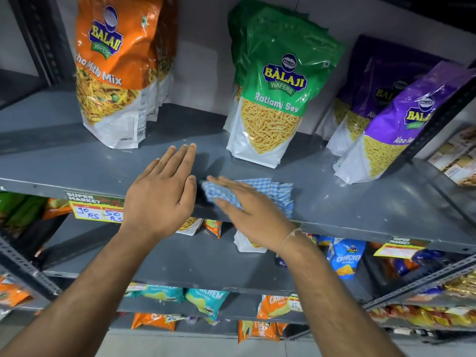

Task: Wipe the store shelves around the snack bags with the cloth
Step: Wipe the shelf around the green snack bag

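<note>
A blue and white checked cloth (273, 193) lies on the grey metal shelf (373, 199) near its front edge. My right hand (247, 215) presses flat on the cloth with fingers stretched out. My left hand (164, 189) hovers flat just left of the cloth, fingers apart and holding nothing. Behind the hands stand snack bags: an orange bag (116, 70) at the left, a green Ratlami Sev bag (278, 99) in the middle, and purple bags (394, 124) at the right.
A yellow price label (95, 207) hangs on the shelf's front edge at the left, another label (399, 247) at the right. Lower shelves hold several blue, teal and orange snack packets (345, 256). A dark slotted upright (438, 112) stands at the right.
</note>
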The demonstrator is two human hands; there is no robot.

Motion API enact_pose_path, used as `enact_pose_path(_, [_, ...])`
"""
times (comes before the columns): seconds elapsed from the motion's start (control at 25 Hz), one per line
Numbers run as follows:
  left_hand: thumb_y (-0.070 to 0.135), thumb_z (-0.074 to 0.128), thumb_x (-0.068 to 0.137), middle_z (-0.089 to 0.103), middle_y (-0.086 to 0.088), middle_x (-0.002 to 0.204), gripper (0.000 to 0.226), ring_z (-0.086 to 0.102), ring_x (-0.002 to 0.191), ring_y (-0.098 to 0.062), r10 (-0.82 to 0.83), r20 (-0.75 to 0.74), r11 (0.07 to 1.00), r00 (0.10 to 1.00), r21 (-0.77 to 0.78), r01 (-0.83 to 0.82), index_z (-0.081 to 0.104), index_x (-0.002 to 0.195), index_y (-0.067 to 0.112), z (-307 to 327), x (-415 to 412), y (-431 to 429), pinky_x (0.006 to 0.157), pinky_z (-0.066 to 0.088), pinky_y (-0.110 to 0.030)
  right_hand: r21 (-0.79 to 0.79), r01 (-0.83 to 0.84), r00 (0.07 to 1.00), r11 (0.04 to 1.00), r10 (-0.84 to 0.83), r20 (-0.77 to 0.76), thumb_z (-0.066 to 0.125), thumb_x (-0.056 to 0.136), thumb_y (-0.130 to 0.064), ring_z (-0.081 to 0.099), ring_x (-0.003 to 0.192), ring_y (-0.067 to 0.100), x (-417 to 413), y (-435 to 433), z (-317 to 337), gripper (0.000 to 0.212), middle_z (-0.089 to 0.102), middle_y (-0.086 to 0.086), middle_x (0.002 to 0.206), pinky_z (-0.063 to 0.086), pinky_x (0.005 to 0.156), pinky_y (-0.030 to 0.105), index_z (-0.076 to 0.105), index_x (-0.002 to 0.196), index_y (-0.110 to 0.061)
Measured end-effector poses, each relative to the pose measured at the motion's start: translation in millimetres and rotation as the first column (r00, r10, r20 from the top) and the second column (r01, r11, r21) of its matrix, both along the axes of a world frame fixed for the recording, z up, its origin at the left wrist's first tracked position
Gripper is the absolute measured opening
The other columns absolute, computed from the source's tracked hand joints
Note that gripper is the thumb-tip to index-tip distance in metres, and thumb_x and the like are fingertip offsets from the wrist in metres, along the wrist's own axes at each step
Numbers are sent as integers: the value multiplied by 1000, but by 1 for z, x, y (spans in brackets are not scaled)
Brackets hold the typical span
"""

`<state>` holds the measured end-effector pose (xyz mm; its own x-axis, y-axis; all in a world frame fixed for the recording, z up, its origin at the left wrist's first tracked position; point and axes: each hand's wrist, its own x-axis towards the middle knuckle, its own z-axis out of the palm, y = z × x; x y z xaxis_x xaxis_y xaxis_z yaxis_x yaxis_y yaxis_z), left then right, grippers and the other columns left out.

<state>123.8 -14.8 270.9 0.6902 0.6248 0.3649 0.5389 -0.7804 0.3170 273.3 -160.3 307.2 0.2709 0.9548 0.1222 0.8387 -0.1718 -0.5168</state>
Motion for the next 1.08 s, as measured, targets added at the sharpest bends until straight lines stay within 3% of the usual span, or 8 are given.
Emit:
enact_pose_path(0.16, [45,10,105,18,8,182,72,8,170,-8,-59,77,989,995,-132,69,11,174,25,6,-6,3,138,9,-31,31,-69,969,997,75,-237,51,100,-41,62,118,-3,-22,-29,12,35,70,-16,127,45,101,15,66,129,-26])
enact_pose_path(0.28, [44,10,105,15,7,183,72,7,170,-9,-83,63,989,995,-114,90,9,174,23,4,-6,6,139,10,-34,183,203,904,962,-113,-412,54,99,-33,69,87,-13,-10,-57,31,22,75,-31,94,49,75,6,76,101,-37])
enact_pose_path(0.4, [41,13,106,21,1,182,71,13,170,-16,-63,34,997,997,-34,64,14,174,20,2,-6,6,139,15,-40,246,480,802,842,-307,-513,54,100,-44,74,78,-4,6,-72,42,26,79,-20,85,52,64,9,77,88,-43])
enact_pose_path(0.56, [45,12,107,25,-2,181,71,14,170,-17,-36,51,999,998,-15,37,19,173,20,0,-5,0,139,13,-41,107,716,396,690,-275,-876,57,95,-55,78,94,27,54,-111,32,37,80,7,105,63,65,37,80,100,-27])
enact_pose_path(0.68, [50,15,110,34,-8,178,71,17,170,-21,6,167,999,986,-43,2,30,170,16,6,12,-29,139,14,-46,56,724,76,688,1,-997,52,97,-59,66,121,32,97,-158,24,52,68,10,134,54,96,53,70,129,-22])
enact_pose_path(0.76, [53,17,111,40,-9,175,71,21,169,-23,-50,165,999,985,8,50,36,168,16,7,40,-69,138,17,-49,88,722,-23,687,150,-988,50,96,-62,57,132,32,126,-194,25,62,62,10,142,43,109,56,59,141,-21])
enact_pose_path(0.96, [67,6,104,20,4,182,81,4,170,-10,-175,15,985,984,7,175,20,173,27,2,140,-167,140,6,-40,235,816,240,528,60,-969,56,101,-39,73,107,28,201,-269,45,31,77,8,116,60,88,48,79,108,-18])
enact_pose_path(1.08, [68,7,104,18,6,182,81,2,170,-8,-142,-14,990,990,0,142,18,173,28,1,188,-193,140,4,-38,290,886,347,361,-102,-932,64,98,-31,74,104,30,250,-288,49,28,77,10,113,60,89,49,70,117,-12])
